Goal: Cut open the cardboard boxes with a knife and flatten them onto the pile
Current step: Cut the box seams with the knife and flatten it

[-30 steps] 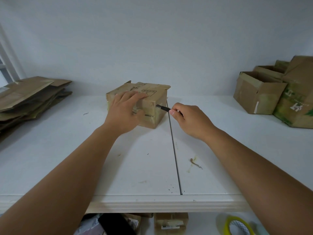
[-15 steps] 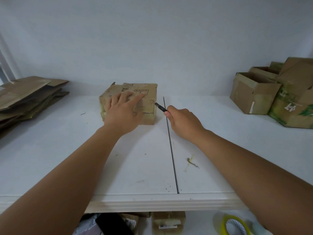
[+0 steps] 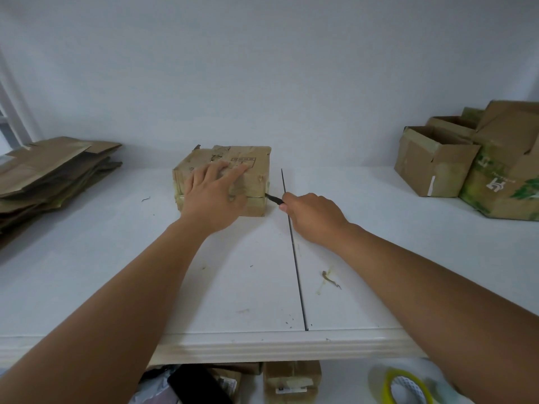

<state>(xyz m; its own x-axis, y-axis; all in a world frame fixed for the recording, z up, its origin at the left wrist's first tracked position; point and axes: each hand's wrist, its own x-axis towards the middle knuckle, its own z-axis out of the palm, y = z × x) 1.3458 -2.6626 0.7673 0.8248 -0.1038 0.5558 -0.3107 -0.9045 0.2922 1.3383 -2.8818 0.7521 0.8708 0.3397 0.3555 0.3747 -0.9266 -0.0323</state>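
A small closed cardboard box (image 3: 256, 167) sits on the white table (image 3: 116, 272), left of the table's centre seam. My left hand (image 3: 214, 195) lies flat on the box's top and near face, fingers spread, pressing it down. My right hand (image 3: 312, 217) grips a dark-handled knife (image 3: 274, 198), whose tip touches the taped seam at the box's lower right corner. A pile of flattened cardboard (image 3: 49, 173) lies at the far left of the table.
Several unflattened boxes (image 3: 466, 164) stand at the back right, one open and one printed green. A scrap of tape (image 3: 329, 279) lies near the seam. Below the table edge are a yellow tape roll (image 3: 405, 387) and more packages (image 3: 291, 380).
The box has turned to sit squarer and shifted slightly left. My right hand moved the knife down from the box's upper right edge to its lower right corner.
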